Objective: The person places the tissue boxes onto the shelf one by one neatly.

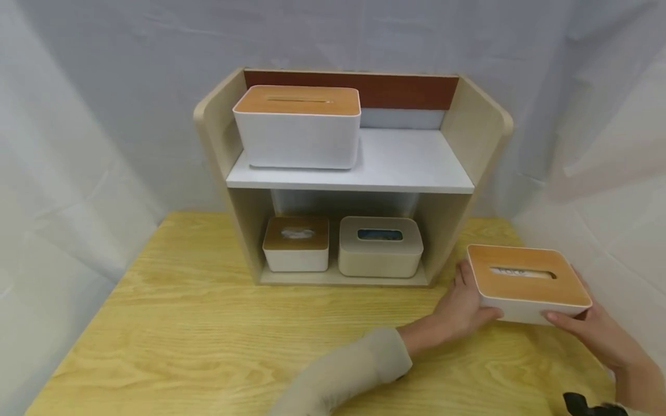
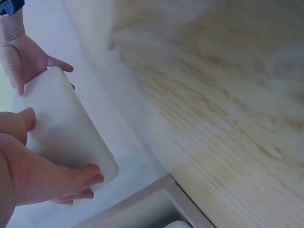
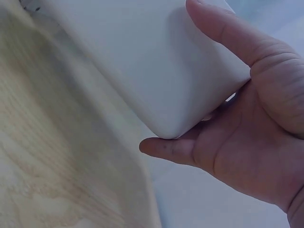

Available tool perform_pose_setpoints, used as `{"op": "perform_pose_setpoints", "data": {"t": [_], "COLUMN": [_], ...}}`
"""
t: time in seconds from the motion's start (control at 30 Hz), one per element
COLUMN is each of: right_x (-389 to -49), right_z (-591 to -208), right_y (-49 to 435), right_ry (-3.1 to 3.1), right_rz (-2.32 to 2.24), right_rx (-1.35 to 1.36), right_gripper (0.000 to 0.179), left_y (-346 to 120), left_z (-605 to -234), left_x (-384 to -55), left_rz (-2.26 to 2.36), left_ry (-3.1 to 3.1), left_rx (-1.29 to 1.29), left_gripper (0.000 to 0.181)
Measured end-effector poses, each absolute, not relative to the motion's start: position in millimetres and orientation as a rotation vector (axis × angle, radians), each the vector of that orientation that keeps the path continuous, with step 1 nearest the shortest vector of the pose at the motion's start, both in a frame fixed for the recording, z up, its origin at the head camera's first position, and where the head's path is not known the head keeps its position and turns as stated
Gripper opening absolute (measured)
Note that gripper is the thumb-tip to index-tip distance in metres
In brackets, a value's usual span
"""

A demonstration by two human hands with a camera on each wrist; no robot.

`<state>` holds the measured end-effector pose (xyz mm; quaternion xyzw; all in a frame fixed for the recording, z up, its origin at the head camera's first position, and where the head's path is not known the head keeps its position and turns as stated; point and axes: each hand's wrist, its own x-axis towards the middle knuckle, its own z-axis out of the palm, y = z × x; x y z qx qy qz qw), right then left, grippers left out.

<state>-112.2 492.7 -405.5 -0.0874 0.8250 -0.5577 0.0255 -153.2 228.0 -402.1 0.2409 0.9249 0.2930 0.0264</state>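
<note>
Between my two hands is a white tissue box (image 1: 528, 277) with a wood-coloured lid and a long slot showing printed packaging inside. My left hand (image 1: 460, 306) grips its left end, thumb along the front wall. On the opposite end my right hand (image 1: 598, 329) holds the box, its thumb also on the front. From the right wrist, the plain white wall (image 3: 137, 61) fills the upper part, with the thumb on its face and a finger under the corner. In the left wrist view, the box (image 2: 61, 123) appears tilted, well apart from the wooden tabletop.
A two-tier shelf (image 1: 484, 133) stands at the table's back. On its upper board sits a large white tissue box (image 1: 299, 138) with a wooden lid. Below are a small wood-lidded box (image 1: 296, 260) and a beige box (image 1: 381, 263). White cloth (image 1: 614, 185) hangs close at the right.
</note>
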Motion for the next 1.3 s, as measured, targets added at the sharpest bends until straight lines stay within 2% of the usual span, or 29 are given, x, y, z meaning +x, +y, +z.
{"op": "perform_pose_setpoints", "data": {"t": [0.2,0.37,0.7,0.97,1.13,1.3], "right_x": [-99.7,-91.4,-69.7,-59.2,-57.3,-58.6], "right_z": [-387.7,-374.6,-358.8,-348.5,-342.7,-333.4], "right_y": [487.9,483.5,470.1,454.6,449.6,440.7], "right_ry": [2.590,2.757,2.923,2.973,2.970,3.048], "right_rz": [-1.716,-1.527,-1.395,-1.391,-1.519,-1.459], "right_rx": [-0.384,-0.405,-0.291,-0.207,-0.291,-0.369], "right_gripper": [0.106,0.111,0.115,0.112,0.109,0.106], "left_y": [220.6,209.7,180.0,158.0,145.3,133.4], "left_z": [-390.3,-379.0,-361.0,-346.9,-340.6,-333.9], "left_x": [-139.0,-129.5,-107.0,-96.5,-96.2,-94.4], "left_rz": [0.947,0.920,0.946,1.124,1.399,1.610], "left_ry": [2.904,2.958,3.080,3.075,3.018,2.975], "left_rx": [0.744,0.791,0.933,0.942,1.071,1.156], "left_gripper": [0.105,0.106,0.108,0.110,0.110,0.113]}}
